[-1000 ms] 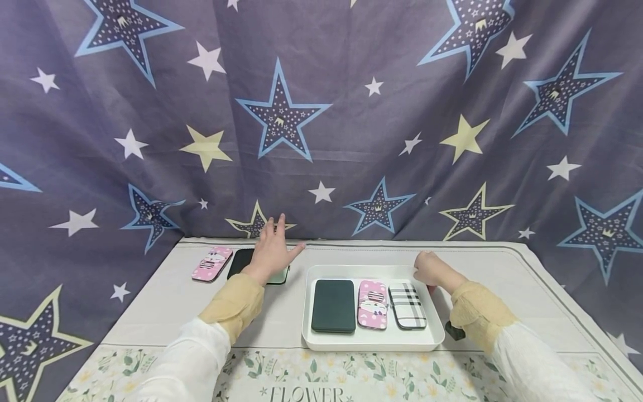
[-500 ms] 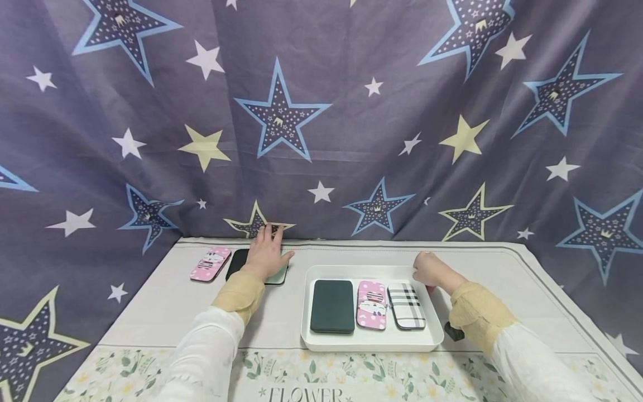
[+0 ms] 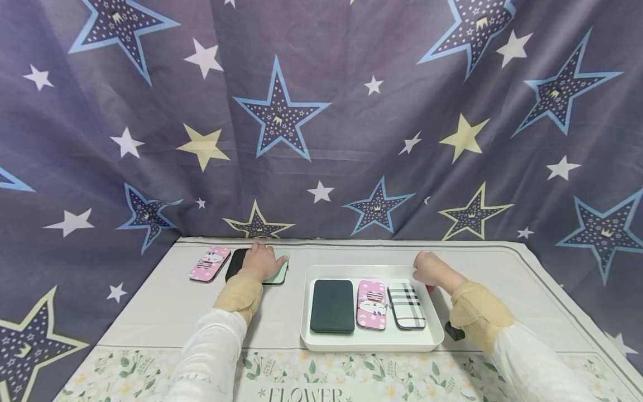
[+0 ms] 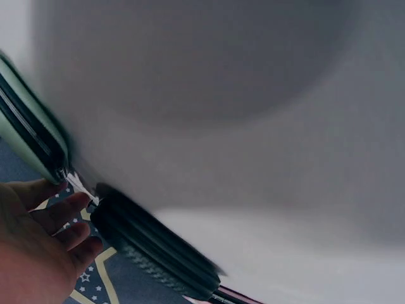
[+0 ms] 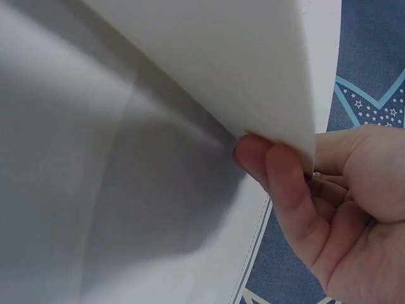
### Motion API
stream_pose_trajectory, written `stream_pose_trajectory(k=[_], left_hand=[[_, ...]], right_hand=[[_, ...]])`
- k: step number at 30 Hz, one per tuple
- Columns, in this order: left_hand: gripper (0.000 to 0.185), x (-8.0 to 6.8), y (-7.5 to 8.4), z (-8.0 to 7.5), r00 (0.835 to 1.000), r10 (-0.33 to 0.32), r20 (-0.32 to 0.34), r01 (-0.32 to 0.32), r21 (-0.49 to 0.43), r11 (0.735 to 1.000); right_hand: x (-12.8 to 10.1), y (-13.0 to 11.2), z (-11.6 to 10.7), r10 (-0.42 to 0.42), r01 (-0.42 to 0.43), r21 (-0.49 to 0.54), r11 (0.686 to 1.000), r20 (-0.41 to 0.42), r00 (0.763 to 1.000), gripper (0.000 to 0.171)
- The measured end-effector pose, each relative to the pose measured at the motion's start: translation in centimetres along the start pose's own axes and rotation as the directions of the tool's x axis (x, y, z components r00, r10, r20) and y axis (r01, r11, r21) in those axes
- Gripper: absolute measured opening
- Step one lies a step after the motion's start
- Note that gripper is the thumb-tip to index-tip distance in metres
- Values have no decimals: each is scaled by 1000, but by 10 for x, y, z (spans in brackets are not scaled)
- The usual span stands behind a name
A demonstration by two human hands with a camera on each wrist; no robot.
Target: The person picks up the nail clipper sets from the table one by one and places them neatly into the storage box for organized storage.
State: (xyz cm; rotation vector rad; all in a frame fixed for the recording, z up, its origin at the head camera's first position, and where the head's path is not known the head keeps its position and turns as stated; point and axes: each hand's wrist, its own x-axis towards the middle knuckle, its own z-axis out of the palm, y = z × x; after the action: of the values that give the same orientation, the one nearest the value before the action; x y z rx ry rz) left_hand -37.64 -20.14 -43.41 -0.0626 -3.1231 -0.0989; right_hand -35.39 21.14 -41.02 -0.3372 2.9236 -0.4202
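Left hand (image 3: 260, 263), left of centre: fingers spread, loosely bent, no grip evident, at mint case (image 3: 278, 272) and black case (image 3: 235, 262). Right hand (image 3: 433, 270), right of centre: pinching upper right wall of white tray (image 3: 372, 347). Risk: black case knocked aside, the pair lying so close.

Partly hidden behind left hand (image 3: 260, 262) in head view: black case (image 3: 234, 265), green case (image 3: 277, 273). Partly behind right cuff (image 3: 479, 312), unidentifiable: dark object (image 3: 454, 331). Cut off in left wrist view: green case, leftmost pink case (image 3: 209, 264). Cut off in right wrist view: tray (image 3: 372, 347).
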Motion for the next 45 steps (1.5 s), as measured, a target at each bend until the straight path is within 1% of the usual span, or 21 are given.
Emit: stream_pose_trajectory(k=[4, 9, 13, 17, 18, 20, 24, 25, 27, 30, 35, 38, 41, 45], left_hand=[[73, 0, 0, 3, 1000, 1, -4, -1, -9, 1000], [73, 0, 3, 0, 1000, -13, -11, 12, -21, 1000], [67, -1, 9, -3, 999, -35, -3, 35, -38, 999], [62, 2, 14, -3, 997, -78, 8, 78, -52, 996], [62, 4, 14, 0, 997, -79, -25, 78, -46, 996], [59, 6, 15, 1, 995, -96, -34, 94, -49, 994], [54, 6, 15, 1, 991, -112, -72, 104, -112, 988], [52, 6, 15, -2, 991, -122, -51, 114, -142, 983], [52, 4, 15, -4, 990, -125, -68, 110, -192, 975], [54, 4, 13, -5, 987, -135, -90, 110, -242, 964], [50, 2, 13, -10, 981, -176, -87, 141, -313, 939], [50, 0, 12, -13, 980, -175, -92, 136, -330, 934], [48, -1, 8, -15, 979, -169, -111, 124, -332, 935], [40, -3, 2, -19, 974, -193, -120, 134, -383, 914]], right_hand=[[-2, -2, -1, -5, 5, -2, 1000, 2, 1000, 16], [-3, -4, -3, 5, -5, 2, 1000, 5, 1000, 16], [-4, -4, -3, 4, -4, 1, 1000, 9, 1000, 17], [-4, -3, -2, 12, -12, 7, 1000, 10, 1000, 18], [-3, -3, -2, 16, -16, 12, 1000, 9, 1000, 18], [-3, -3, -2, 23, -23, 18, 1000, 9, 1000, 17], [-2, -2, -1, 26, -26, 21, 999, 9, 1000, 17], [-2, -2, 0, 25, -25, 20, 999, 8, 1000, 17], [-2, -2, 0, 26, -26, 20, 999, 6, 1000, 17], [-2, -2, 0, 22, -22, 24, 999, 5, 1000, 17], [-2, -2, 0, 11, -12, 20, 1000, 9, 1000, 17], [-2, -2, 0, 16, -16, 18, 1000, 9, 1000, 17], [-2, -1, 0, 24, -24, 20, 1000, 10, 1000, 17], [-1, -1, -1, 22, -22, 13, 1000, 5, 1000, 17]])
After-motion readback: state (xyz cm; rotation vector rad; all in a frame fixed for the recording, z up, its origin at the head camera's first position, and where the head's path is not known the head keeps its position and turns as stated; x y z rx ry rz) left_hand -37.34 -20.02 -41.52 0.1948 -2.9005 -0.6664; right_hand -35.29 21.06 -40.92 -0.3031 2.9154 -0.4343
